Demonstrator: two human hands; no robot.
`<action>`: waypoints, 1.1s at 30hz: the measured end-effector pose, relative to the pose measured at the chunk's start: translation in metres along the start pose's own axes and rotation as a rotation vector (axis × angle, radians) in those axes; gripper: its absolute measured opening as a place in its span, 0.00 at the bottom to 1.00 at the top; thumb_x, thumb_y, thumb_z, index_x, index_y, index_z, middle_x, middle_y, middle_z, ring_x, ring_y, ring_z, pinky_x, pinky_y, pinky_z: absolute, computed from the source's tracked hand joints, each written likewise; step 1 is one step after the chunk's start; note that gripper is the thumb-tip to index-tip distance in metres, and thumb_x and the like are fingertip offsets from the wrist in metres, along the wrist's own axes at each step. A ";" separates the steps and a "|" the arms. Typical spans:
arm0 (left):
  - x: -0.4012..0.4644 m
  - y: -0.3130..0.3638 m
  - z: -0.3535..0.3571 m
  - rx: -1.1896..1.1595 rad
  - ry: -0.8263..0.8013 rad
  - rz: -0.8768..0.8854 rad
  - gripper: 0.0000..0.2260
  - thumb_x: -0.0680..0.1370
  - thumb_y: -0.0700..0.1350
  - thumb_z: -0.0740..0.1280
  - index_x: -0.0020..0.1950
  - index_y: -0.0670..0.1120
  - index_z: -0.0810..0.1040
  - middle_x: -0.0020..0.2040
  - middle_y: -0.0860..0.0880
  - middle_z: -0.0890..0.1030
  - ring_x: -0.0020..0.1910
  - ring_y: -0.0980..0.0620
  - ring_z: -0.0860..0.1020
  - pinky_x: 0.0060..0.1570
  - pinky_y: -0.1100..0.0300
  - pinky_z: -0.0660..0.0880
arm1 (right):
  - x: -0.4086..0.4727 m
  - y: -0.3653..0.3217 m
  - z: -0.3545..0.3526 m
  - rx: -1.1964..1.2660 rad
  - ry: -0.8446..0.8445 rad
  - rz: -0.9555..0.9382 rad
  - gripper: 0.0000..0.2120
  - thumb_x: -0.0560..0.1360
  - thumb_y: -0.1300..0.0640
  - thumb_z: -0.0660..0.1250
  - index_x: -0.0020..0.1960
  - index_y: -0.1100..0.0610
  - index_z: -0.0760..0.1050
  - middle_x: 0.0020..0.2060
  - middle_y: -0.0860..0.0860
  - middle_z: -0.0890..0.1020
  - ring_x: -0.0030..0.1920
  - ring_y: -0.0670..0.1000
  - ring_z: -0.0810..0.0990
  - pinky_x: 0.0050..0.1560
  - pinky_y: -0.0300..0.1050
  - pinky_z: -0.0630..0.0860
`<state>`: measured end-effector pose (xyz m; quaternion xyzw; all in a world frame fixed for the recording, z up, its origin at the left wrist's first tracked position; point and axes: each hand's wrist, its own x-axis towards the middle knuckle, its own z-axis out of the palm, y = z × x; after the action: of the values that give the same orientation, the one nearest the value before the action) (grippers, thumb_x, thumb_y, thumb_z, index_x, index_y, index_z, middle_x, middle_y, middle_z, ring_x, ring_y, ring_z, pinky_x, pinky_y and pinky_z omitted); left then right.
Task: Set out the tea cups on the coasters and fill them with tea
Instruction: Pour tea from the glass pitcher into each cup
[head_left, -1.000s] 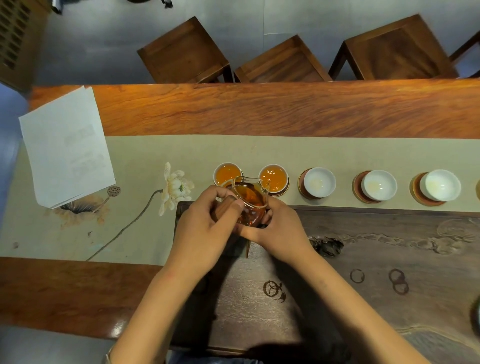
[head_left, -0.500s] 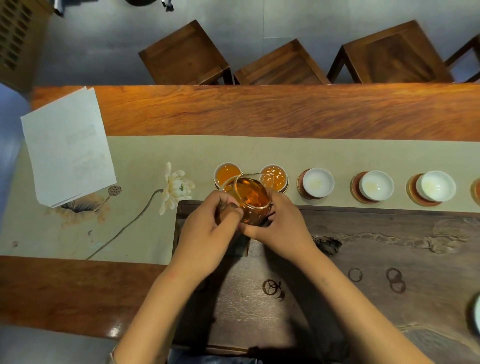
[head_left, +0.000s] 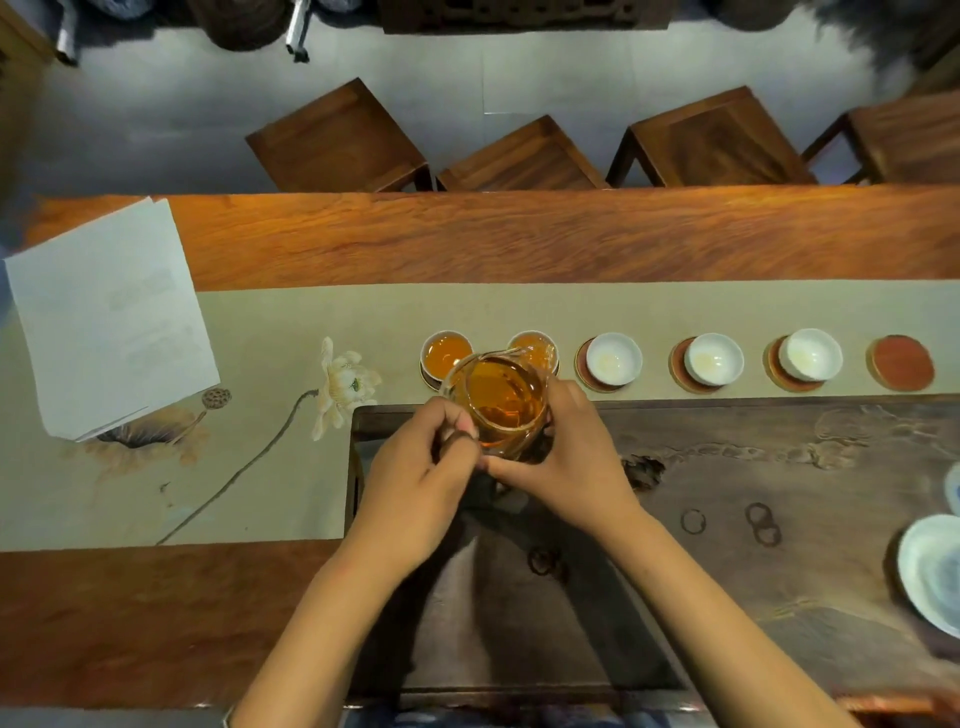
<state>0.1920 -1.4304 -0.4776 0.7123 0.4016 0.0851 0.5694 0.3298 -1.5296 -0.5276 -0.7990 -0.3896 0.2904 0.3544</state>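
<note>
I've got both hands on the glass pitcher (head_left: 498, 410), over the tea tray's (head_left: 727, 467) far edge: left hand (head_left: 415, 493) w/ grip curled round its handle, right hand (head_left: 571, 457) cupping its side. Spout points away from me, over 2nd filled cup (head_left: 535, 347). Next empty cup (head_left: 614, 357) lies just right of pitcher, nearer my right hand; bare coaster (head_left: 901, 361) far right.

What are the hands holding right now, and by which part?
A glass pitcher of tea. The left hand grips its dark handle; the right hand holds its side and base.
</note>
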 end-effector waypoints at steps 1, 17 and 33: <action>-0.001 -0.001 0.000 0.009 -0.013 0.000 0.04 0.72 0.50 0.60 0.38 0.57 0.73 0.38 0.57 0.78 0.38 0.60 0.75 0.39 0.60 0.69 | -0.005 0.000 0.001 0.000 0.018 0.002 0.41 0.61 0.28 0.71 0.68 0.45 0.67 0.59 0.41 0.74 0.59 0.39 0.71 0.57 0.33 0.72; -0.032 0.006 0.004 0.046 -0.189 0.052 0.09 0.76 0.44 0.64 0.40 0.57 0.74 0.38 0.56 0.77 0.36 0.62 0.73 0.39 0.61 0.70 | -0.067 -0.012 -0.011 -0.052 0.226 -0.034 0.42 0.65 0.33 0.72 0.69 0.58 0.70 0.60 0.52 0.78 0.62 0.49 0.76 0.63 0.45 0.75; -0.055 0.043 0.092 -0.054 -0.020 0.076 0.08 0.76 0.42 0.64 0.40 0.54 0.74 0.40 0.48 0.79 0.40 0.52 0.76 0.38 0.68 0.71 | -0.076 0.037 -0.089 -0.024 0.054 -0.032 0.41 0.61 0.30 0.72 0.70 0.42 0.65 0.61 0.40 0.72 0.64 0.42 0.71 0.65 0.43 0.71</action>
<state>0.2288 -1.5372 -0.4525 0.7122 0.3661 0.1102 0.5887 0.3707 -1.6392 -0.4909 -0.8044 -0.3962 0.2582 0.3596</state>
